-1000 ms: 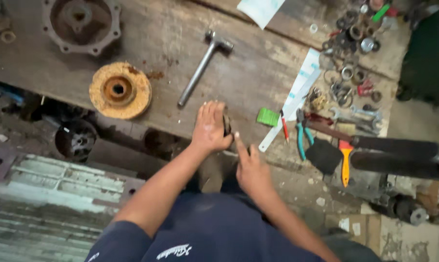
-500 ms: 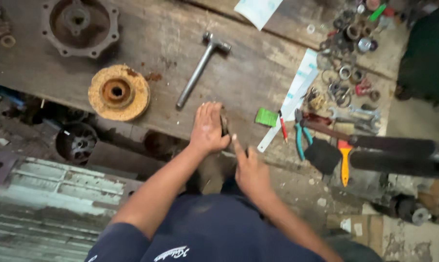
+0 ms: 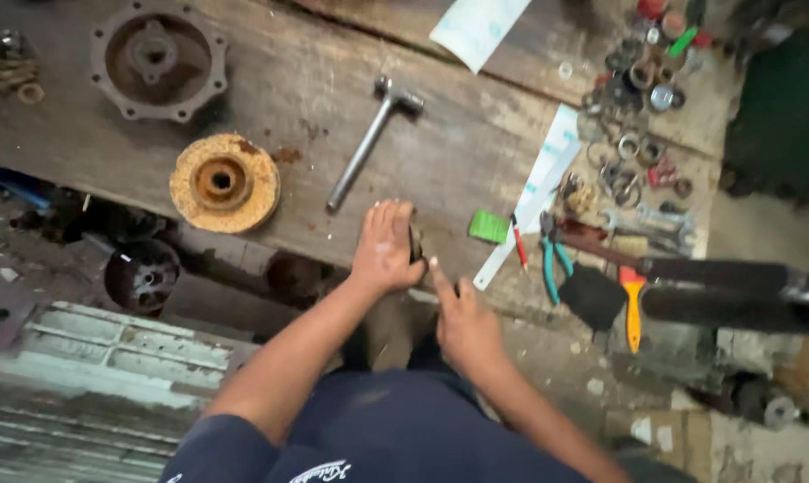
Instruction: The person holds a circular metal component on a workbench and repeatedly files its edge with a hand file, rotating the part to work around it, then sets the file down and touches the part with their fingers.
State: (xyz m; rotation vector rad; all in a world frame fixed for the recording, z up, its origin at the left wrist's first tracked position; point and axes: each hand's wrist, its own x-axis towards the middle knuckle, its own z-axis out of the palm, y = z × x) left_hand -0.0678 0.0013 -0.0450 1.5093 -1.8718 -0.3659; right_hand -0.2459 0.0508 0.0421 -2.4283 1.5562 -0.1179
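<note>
My left hand point(image 3: 385, 249) lies palm down at the front edge of a worn wooden workbench point(image 3: 279, 98), its fingers covering a small dark part point(image 3: 416, 247) that peeks out at the thumb side. My right hand point(image 3: 463, 324) is just below and to the right, index finger stretched up toward that part. What the right hand's other fingers hold is hidden. A steel hammer point(image 3: 367, 143) lies on the bench a little above my left hand.
A rusty yellow pulley disc point(image 3: 224, 182) and a dark round flange point(image 3: 159, 59) lie at the left. A green block point(image 3: 488, 227), teal-handled pliers point(image 3: 555, 255), wrenches and several rings and bearings point(image 3: 632, 134) crowd the right. A black bar point(image 3: 735, 286) sticks out at right.
Both hands stay at the bench edge on the small part. The right hand has shifted slightly, its index finger still pointing up at the part.
</note>
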